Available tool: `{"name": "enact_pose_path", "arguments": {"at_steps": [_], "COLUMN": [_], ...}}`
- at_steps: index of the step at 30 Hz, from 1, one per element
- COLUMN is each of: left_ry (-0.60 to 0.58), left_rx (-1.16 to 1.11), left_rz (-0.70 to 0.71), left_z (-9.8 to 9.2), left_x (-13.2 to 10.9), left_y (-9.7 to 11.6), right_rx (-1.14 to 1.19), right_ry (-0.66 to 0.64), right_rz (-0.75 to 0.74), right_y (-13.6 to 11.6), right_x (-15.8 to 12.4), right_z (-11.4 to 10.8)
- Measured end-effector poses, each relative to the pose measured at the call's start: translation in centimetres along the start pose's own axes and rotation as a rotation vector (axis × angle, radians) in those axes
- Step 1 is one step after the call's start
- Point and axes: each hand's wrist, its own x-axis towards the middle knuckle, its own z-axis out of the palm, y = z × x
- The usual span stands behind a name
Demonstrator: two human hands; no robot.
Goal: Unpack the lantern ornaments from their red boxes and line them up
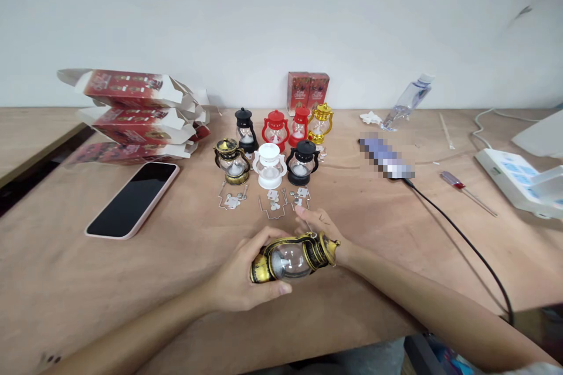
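My left hand is wrapped round the base end of a small bronze-gold toy lantern that lies on its side just above the table. My right hand is behind the lantern's top, fingers curled near its cap, touching it. Beyond my hands several small wire handles and metal tabs lie on the wood. Behind them stand several mini lanterns: a bronze one, a white one, two black ones, two red ones and a gold one.
A phone in a pink case lies at left, by stacked red flat cartons. Two red boxes stand at the wall. A bottle, a red screwdriver, a black cable and a white power strip are at right.
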Motion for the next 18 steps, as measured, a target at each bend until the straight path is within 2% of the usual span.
{"name": "enact_pose_path", "arguments": {"at_steps": [6, 10, 15, 18], "left_ry": [0.013, 0.072, 0.153, 0.180], "left_rx": [-0.025, -0.080, -0.051, -0.073], "left_rz": [-0.029, -0.059, -0.092, -0.090], "left_z": [0.1, 0.0, -0.2, -0.3], "left_x": [0.0, 0.2, 0.6, 0.5], "left_y": [0.0, -0.3, -0.7, -0.8], "right_rx": [-0.175, -0.312, -0.241, -0.224], "right_ry": [0.149, 0.208, 0.256, 0.360], "right_rz": [-0.133, -0.182, -0.143, -0.221], "right_y": [-1.1, -1.7, -1.6, -1.8], "right_x": [-0.6, -0.7, -0.1, 0.4], "right_z": [-0.7, -0.7, -0.3, -1.8]}}
